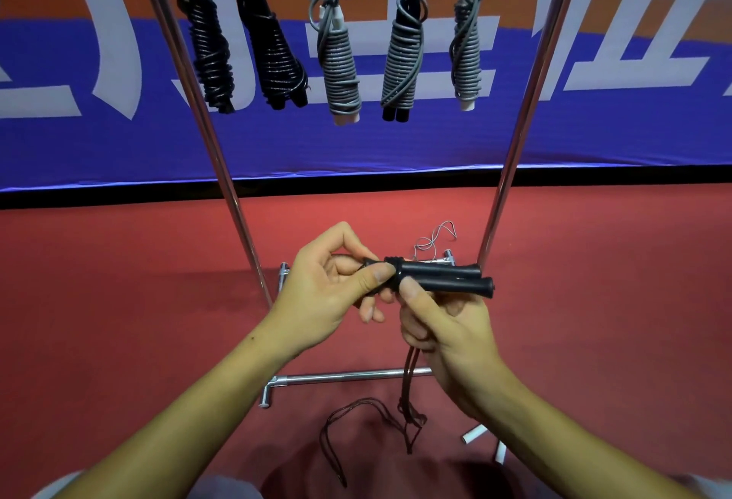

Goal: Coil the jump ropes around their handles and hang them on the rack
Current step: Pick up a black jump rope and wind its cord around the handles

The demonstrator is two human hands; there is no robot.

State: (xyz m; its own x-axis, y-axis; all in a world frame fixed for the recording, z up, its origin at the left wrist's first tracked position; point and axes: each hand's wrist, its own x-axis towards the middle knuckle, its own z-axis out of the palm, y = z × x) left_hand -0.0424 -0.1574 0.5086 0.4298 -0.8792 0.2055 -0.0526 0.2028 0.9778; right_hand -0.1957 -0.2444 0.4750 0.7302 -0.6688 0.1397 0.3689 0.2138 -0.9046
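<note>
While five coiled jump ropes (340, 63) already hang along the rack (511, 166) from eleven to one o'clock, coiling of a sixth barely begun. Two black bundles toward eleven, three grey ones from twelve to one, each looped over the top bar and wound tight round its handles. So most of the job apparently done, going by that row.

At the centre, just below the middle, two black handles (439, 276) held side by side, pointing toward three o'clock. Left hand (328, 284) closed on the rope end of the pair, thumb and fingers pinching the ribbed collar. Right hand (443, 324) closed from beneath on the nearer handle, thumb pressed on top. Black rope (408, 391) dropping from under the right hand toward six o'clock, lying loose in loops on the red floor (119, 300); no turn visibly wound on the handles yet.

Left to do, as a judgement: wind this whole length round the paired handles, tuck the end, hang it in a free spot on the bar. More work likely after that: white handles (475, 435) on the floor at five o'clock, and a thin grey cord (435, 237) tangled near the rack's foot at twelve, its handles not clearly visible. Whether those belong to one rope, cannot tell.
</note>
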